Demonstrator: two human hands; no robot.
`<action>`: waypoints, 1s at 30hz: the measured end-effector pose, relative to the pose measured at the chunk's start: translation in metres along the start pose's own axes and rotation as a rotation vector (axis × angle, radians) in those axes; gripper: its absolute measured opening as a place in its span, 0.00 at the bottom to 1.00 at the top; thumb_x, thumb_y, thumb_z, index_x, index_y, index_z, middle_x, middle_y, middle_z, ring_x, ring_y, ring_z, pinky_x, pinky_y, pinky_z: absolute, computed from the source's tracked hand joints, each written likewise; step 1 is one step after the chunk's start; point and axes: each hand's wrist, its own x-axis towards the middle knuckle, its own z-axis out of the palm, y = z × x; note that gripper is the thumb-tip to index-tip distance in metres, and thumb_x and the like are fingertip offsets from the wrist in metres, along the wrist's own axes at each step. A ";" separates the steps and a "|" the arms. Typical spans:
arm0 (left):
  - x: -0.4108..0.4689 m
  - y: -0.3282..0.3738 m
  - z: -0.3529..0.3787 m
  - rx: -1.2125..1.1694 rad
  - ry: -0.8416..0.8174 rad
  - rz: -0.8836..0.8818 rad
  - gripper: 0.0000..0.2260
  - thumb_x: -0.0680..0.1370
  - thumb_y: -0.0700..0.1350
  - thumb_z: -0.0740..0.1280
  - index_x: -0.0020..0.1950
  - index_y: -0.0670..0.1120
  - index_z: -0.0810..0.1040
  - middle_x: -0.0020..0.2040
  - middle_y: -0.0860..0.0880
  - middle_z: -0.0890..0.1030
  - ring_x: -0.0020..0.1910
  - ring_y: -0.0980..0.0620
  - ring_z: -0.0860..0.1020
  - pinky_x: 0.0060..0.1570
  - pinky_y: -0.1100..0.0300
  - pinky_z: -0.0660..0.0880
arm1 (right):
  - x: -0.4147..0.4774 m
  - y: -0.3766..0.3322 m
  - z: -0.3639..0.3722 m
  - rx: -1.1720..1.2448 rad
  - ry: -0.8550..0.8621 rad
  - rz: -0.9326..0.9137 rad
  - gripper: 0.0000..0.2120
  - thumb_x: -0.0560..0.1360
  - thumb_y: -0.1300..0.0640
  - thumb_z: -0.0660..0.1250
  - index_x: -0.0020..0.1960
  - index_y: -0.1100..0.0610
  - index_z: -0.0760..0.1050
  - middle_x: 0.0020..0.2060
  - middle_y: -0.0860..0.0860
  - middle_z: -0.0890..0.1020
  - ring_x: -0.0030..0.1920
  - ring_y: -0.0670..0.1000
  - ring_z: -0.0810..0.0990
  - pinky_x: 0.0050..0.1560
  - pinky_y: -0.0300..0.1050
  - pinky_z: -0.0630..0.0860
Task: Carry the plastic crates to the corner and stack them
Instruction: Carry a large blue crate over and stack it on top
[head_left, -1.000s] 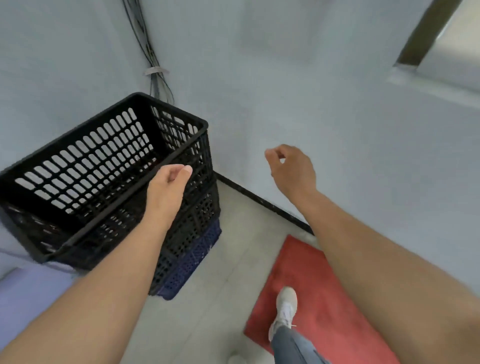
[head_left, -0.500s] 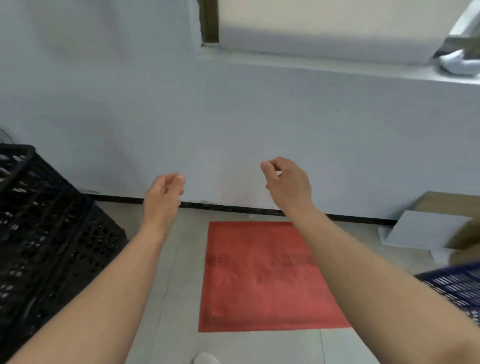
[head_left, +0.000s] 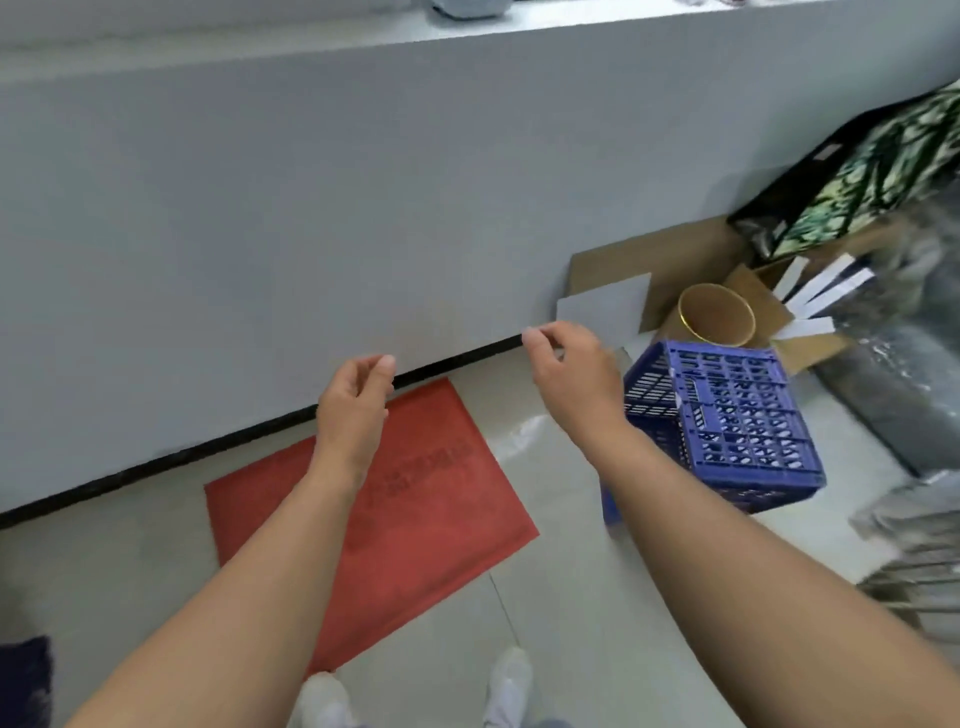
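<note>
Both bare forearms reached forward from the bottom corners of the view, held out in the air and well apart from each other. The bare left hand (head_left: 354, 410) hung loosely curled, back toward the camera, thumb and fingers relaxed and gripping nothing. The bare right hand (head_left: 570, 370) sat slightly higher and further forward, fingers bent inward in a loose curl, likewise empty.

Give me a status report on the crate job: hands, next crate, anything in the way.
Left hand and right hand empty, fingers loosely curled. Blue perforated plastic crate on floor, beside right forearm, untouched. Red floor mat underfoot; brown cardboard tube behind crate.
</note>
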 end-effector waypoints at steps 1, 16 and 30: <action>-0.001 -0.001 0.021 0.005 -0.032 -0.009 0.03 0.80 0.50 0.63 0.51 0.54 0.75 0.49 0.56 0.79 0.52 0.55 0.78 0.48 0.59 0.74 | 0.004 0.017 -0.011 0.008 0.020 0.026 0.16 0.78 0.45 0.57 0.51 0.53 0.79 0.50 0.51 0.81 0.48 0.53 0.80 0.49 0.48 0.75; 0.066 -0.010 0.207 0.175 -0.360 -0.031 0.07 0.79 0.52 0.64 0.55 0.53 0.77 0.51 0.54 0.80 0.52 0.55 0.79 0.60 0.48 0.75 | 0.082 0.151 -0.085 0.011 0.223 0.333 0.15 0.78 0.44 0.56 0.48 0.51 0.78 0.44 0.50 0.81 0.45 0.52 0.79 0.43 0.46 0.73; 0.150 -0.106 0.338 0.215 -0.387 -0.176 0.09 0.78 0.49 0.66 0.57 0.49 0.78 0.50 0.55 0.80 0.52 0.53 0.79 0.60 0.51 0.75 | 0.187 0.291 -0.069 0.035 0.286 0.539 0.13 0.76 0.42 0.57 0.41 0.48 0.74 0.38 0.47 0.80 0.42 0.54 0.82 0.45 0.55 0.78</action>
